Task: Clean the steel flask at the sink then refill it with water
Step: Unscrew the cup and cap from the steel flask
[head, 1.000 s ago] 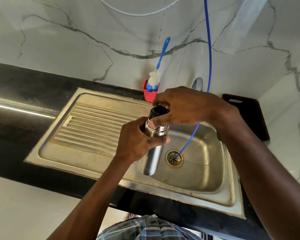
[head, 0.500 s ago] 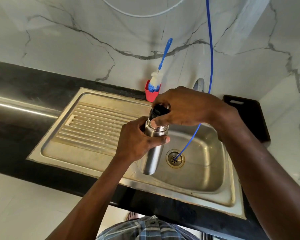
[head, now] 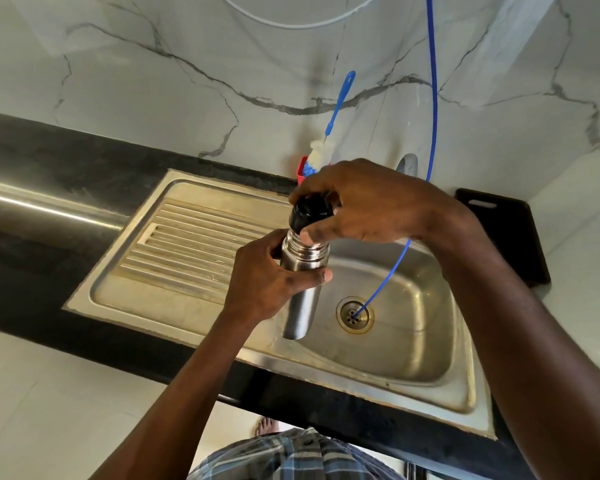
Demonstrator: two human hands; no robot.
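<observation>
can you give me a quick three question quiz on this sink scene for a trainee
1. True or false: the flask stands on the drainboard.
2. Which hand has its grip on the black cap? A) left hand B) right hand
3. Where does the blue tube end?

Key:
1. False; the left hand holds it above the sink.
2. B, the right hand.
3. In the drain.
</observation>
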